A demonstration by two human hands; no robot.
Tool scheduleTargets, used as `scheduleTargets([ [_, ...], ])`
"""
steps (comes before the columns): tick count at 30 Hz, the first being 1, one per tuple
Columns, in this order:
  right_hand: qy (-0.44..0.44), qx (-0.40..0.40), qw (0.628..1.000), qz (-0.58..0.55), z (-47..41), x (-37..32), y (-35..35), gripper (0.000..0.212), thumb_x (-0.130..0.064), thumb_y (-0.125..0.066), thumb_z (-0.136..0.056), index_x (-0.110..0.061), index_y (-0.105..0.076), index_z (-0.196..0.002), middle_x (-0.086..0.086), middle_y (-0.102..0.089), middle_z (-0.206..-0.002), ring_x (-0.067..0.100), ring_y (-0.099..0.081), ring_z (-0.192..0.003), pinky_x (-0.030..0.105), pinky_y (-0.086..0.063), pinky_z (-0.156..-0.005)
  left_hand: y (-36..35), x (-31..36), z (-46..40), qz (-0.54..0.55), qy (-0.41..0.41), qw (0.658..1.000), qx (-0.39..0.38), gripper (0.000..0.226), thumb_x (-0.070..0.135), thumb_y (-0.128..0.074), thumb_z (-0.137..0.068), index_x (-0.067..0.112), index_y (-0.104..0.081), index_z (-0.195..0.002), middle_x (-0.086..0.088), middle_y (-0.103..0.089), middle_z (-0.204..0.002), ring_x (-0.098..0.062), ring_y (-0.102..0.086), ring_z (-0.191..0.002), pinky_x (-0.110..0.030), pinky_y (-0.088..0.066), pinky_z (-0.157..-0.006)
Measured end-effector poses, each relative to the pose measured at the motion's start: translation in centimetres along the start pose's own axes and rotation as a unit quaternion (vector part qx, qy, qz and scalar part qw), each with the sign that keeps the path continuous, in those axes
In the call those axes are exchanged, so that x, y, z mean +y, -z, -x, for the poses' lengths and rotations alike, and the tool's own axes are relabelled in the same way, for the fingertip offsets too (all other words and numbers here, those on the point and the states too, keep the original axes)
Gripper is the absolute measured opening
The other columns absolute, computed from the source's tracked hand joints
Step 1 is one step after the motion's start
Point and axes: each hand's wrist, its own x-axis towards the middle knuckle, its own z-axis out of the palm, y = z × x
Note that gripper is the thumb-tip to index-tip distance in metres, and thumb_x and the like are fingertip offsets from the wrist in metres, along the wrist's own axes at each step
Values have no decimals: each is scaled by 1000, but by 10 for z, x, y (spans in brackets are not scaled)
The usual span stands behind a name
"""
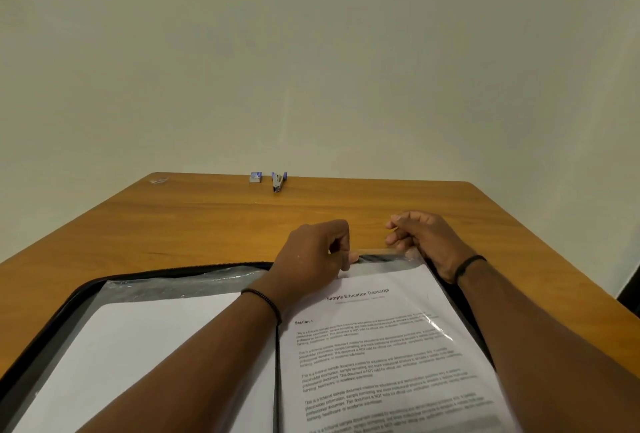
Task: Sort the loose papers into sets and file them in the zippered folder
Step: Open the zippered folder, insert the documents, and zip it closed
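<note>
Clear sleeve [398, 261] top edge pinched by both hands: left hand [311, 256], right hand [424, 238]. Transcript page [381, 346] inside, zippered folder [62, 308] open at counter [207, 224] near edge.

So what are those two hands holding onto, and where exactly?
Both the left hand and the right hand pinch the top edge of the clear plastic sleeve holding the transcript, on the right side of the open folder.

We see bare table [207, 224] beyond the open folder [86, 288]; only a stapler [278, 182] and small box [255, 177] stand at its far edge.
</note>
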Motion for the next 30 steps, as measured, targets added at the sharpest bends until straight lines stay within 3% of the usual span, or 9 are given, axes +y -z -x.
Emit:
scheduleTargets([
  [3, 3, 1, 1000, -8, 0, 0, 0, 19, -16, -57, -97, 0, -66, -94, 14, -68, -73, 12, -54, -52, 18, -44, -42, -2, -1, 0, 16, 20, 1000, -10, 24, 10, -73, -87, 12, -55, -71, 3, -71, -67, 2, -58, -60, -19, -46, -57],
  [9, 10, -2, 1000, -16, 1, 1, 2, 20, -20, -58, -97, -2, -67, -94, 12, -69, -75, 10, -56, -54, 19, -44, -45, -3, 3, 2, 42, 33, 998, -17, 21, 8, -73, -87, 5, -58, -73, -2, -70, -68, 5, -56, -58, -9, -40, -56],
  [14, 9, -1, 1000, -22, 0, 3, 2, 21, -18, -59, -97, 2, -67, -97, 13, -69, -74, 11, -56, -54, 20, -45, -45, -7, -1, 1, -41, 66, 997, -30, 23, 21, -78, -83, 17, -58, -71, 1, -66, -69, -1, -53, -60, -20, -41, -57],
  [17, 7, 8, 1000, -14, -2, 6, 3, 19, -14, -59, -96, 3, -67, -97, 14, -68, -74, 13, -57, -53, 20, -45, -45, -8, -2, 1, -52, 59, 996, -49, 24, 21, -75, -85, 17, -56, -72, 3, -64, -69, 2, -53, -61, -15, -39, -55],
  [22, 4, 28, 999, 25, -9, 6, 2, 14, -9, -58, -95, -3, -67, -85, 13, -68, -69, 14, -58, -51, 20, -46, -46, -7, -8, -11, -87, 41, 992, -79, 22, 22, -73, -88, 16, -56, -75, 3, -64, -72, -8, -50, -65, -30, -42, -62],
  [30, 9, 92, 995, 48, -36, 10, 5, 14, -15, -61, -91, -7, -68, -82, 8, -68, -67, 14, -58, -51, 23, -47, -45, -13, -30, -44, -94, 39, 993, -68, 21, 24, -73, -88, 19, -58, -74, 6, -65, -72, -8, -53, -68, -30, -42, -60],
])
